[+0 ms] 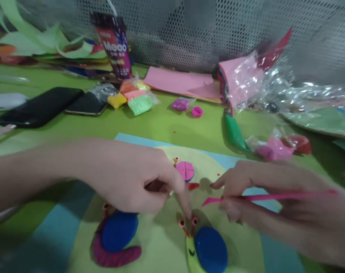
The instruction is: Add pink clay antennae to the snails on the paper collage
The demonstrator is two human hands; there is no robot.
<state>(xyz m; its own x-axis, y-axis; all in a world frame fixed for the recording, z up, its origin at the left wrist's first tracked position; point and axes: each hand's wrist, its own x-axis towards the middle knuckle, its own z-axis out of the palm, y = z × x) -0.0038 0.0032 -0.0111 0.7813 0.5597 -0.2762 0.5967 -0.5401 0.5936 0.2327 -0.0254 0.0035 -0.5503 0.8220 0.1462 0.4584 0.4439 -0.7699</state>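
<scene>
Prob. needed light touch: pointed L hand (136, 170), thumb apart, at snail's eye (194, 221), clamped R hand (274, 222) on pink tool (289, 195), short of desk (152, 127) far edge.

Looks from head height, facing forward and down; sits close above hands (132, 176), takes in worktop (158, 123) back to perforated screen (163, 38).

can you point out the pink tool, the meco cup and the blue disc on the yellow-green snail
Pink tool (267, 196): head view, on the middle of its shaft
Meco cup (115, 48): head view, on its printed side
Blue disc (211, 249): head view, on its broad face
</scene>
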